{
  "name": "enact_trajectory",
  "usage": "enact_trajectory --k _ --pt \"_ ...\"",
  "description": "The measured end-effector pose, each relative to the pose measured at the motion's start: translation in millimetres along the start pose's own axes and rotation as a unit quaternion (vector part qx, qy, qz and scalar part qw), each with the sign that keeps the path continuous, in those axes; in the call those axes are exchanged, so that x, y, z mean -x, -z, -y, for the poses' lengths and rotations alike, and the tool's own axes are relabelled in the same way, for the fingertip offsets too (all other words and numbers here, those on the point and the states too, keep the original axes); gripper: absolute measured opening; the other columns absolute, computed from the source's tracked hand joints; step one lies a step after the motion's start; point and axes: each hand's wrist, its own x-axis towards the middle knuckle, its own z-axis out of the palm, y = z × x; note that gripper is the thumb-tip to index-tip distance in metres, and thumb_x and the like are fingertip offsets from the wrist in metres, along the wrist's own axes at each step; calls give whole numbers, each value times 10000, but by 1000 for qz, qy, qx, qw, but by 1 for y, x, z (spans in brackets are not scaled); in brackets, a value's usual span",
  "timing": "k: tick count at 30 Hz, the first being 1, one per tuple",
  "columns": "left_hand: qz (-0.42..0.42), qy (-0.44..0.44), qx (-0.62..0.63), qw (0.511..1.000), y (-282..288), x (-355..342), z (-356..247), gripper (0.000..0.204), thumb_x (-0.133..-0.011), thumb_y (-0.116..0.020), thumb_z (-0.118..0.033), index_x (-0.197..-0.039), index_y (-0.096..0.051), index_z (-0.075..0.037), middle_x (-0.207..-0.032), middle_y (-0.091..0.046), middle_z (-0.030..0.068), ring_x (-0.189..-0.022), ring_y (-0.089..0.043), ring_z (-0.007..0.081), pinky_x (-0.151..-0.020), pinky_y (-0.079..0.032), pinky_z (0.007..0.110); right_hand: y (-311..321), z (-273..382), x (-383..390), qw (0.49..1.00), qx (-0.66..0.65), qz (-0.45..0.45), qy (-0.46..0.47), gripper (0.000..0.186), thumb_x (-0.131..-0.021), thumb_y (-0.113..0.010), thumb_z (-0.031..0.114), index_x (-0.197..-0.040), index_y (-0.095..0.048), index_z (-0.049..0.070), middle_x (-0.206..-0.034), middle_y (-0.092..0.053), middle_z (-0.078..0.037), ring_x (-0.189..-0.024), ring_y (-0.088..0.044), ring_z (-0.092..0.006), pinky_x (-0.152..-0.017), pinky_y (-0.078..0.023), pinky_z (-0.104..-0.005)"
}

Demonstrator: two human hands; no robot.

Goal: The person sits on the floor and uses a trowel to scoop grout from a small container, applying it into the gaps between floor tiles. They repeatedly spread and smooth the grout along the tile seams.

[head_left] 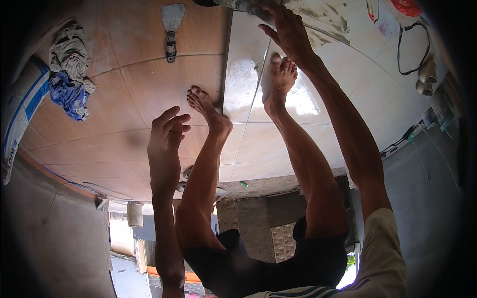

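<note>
The right hand, on the far side, has its thumb and fingers spread beside a grey tool at the far edge; whether it grips this, I cannot tell. The tool looks stiff and light enough for one hand, perhaps slippery if wet; its best hold is likely a handle, not clearly shown. The left hand, nearer, hangs half curled, holding nothing. Left of the tool, a scraper lies on the floor; farther left, rags.

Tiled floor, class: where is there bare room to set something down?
Brown tiles between crumpled cloths and scraper; white tiles between right forearm and black loop. Crowded: left edge, cloths beside bag; top centre, right hand near a foot.
</note>
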Motion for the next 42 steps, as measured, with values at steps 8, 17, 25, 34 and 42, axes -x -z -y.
enact_trajectory --k 8,17,25,34,42 --pt "31 -42 -34 998 -2 -93 29 505 -1189 -590 -445 -1543 -620 -87 -1372 -760 140 -1227 -722 241 -1077 -543 423 3 -15 6 996 -79 -6 30 559 -1042 -819 142 -1538 -563 111 -1358 -644 -159 -1159 -733 -350 -938 -621 -493" --pt "38 -155 -142 977 -9 -195 7 409 -1188 -606 -363 -1475 -683 -82 -1471 -705 80 -1240 -732 244 -1097 -555 419 145 -85 84 990 118 2 -78 477 -1015 -767 -7 -1468 -723 132 -1259 -709 -112 -1077 -791 -247 -920 -747 -397" --pt "0 -236 -228 945 37 -284 -12 361 -1172 -623 -306 -1445 -707 -85 -1399 -726 73 -1168 -729 202 -1040 -557 376 130 -71 16 997 44 11 -55 680 -785 -897 -102 -1406 -745 130 -1127 -718 -69 -933 -779 -206 -802 -712 -398" --pt "61 -291 -198 934 40 -294 -61 355 -1148 -600 -97 -1498 -626 -46 -1256 -747 71 -1139 -707 158 -1022 -545 325 158 -68 -4 995 94 4 -29 652 -741 -942 -30 -1348 -768 132 -1137 -707 -33 -982 -763 -217 -885 -686 -392" --pt "43 -331 -236 913 49 -271 -38 368 -1127 -685 -198 -1461 -630 -53 -1310 -747 109 -1151 -741 189 -1038 -567 371 180 -87 -26 994 -25 -9 -108 440 -921 -797 2 -1347 -735 94 -1150 -728 -70 -946 -770 -241 -858 -637 -406"
